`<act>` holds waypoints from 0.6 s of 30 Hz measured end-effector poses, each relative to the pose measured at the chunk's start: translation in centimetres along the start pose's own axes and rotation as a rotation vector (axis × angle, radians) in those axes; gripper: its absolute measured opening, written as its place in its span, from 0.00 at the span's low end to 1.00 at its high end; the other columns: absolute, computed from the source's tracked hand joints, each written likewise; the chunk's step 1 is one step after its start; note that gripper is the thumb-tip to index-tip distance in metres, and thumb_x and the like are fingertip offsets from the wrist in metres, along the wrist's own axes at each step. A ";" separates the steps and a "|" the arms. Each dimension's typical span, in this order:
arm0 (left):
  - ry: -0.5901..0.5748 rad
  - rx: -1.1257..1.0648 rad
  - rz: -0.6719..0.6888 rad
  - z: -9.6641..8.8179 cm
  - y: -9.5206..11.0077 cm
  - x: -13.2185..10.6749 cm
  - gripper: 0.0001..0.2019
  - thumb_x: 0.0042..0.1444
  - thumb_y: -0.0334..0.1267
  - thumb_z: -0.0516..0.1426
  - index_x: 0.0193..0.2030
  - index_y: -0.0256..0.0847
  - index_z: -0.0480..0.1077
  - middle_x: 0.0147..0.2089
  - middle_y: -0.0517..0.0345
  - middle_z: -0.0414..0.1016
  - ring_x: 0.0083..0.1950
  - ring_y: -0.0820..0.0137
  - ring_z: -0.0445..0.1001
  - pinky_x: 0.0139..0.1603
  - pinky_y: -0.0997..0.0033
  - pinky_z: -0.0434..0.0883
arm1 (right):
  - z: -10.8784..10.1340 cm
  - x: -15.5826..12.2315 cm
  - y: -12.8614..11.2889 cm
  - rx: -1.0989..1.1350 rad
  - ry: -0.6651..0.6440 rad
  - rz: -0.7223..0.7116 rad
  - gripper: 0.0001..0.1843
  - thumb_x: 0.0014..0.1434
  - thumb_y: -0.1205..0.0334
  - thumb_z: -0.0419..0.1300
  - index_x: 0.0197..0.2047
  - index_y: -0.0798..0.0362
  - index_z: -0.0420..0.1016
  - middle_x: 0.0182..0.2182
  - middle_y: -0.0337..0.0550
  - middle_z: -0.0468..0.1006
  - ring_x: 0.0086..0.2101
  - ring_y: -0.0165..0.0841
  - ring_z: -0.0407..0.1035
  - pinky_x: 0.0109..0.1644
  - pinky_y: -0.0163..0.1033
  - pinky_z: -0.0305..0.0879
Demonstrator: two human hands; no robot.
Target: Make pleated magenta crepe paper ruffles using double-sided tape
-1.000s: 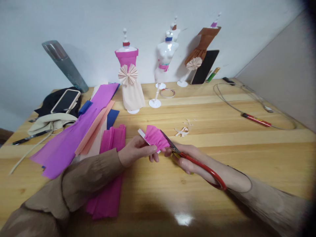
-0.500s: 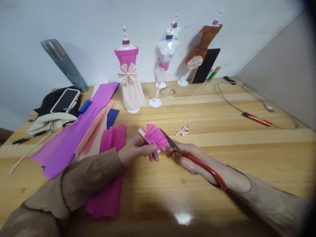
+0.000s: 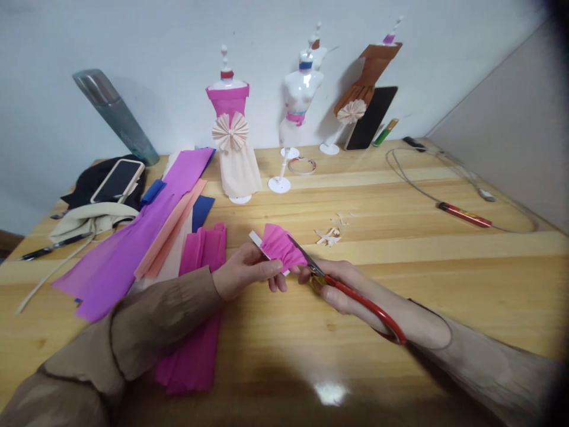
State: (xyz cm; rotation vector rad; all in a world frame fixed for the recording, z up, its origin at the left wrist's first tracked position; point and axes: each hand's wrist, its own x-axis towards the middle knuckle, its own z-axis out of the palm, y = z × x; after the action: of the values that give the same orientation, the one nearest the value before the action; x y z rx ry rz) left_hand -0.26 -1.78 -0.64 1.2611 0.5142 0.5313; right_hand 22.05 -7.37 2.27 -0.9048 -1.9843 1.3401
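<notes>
At scissors [image 3: 311, 265]: pink paper [image 3: 281, 247], L hand [image 3: 243, 274].

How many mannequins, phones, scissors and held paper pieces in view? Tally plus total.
Mannequins: 4 (one mostly hidden behind the bare white one)
Phones: 2
Scissors: 1, in right hand grip
Pink paper piece: 1, in left hand grip
Total: 8

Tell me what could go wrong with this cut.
1. The scissors in the right hand bite into the pink folded paper right beside the fingertips of the left hand; a slip might nick them.
2. The paper is pinched along one edge only, so its pleats may shift and the cut wander.
</notes>
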 end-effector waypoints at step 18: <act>-0.013 -0.038 0.025 0.1 0.4 0.1 0.18 0.54 0.50 0.61 0.34 0.33 0.73 0.27 0.55 0.74 0.25 0.75 0.71 0.25 0.78 0.68 | 0.2 0.0 0.4 0.065 0.008 0.029 0.19 0.66 0.46 0.49 0.40 0.54 0.68 0.24 0.35 0.64 0.19 0.24 0.51 0.28 0.34 0.59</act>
State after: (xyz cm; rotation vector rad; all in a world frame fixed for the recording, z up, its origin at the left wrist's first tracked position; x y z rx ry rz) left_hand -0.12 -1.72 -0.19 1.2358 0.4758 0.5514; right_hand 22.02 -7.38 1.79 -0.9106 -1.9171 1.4057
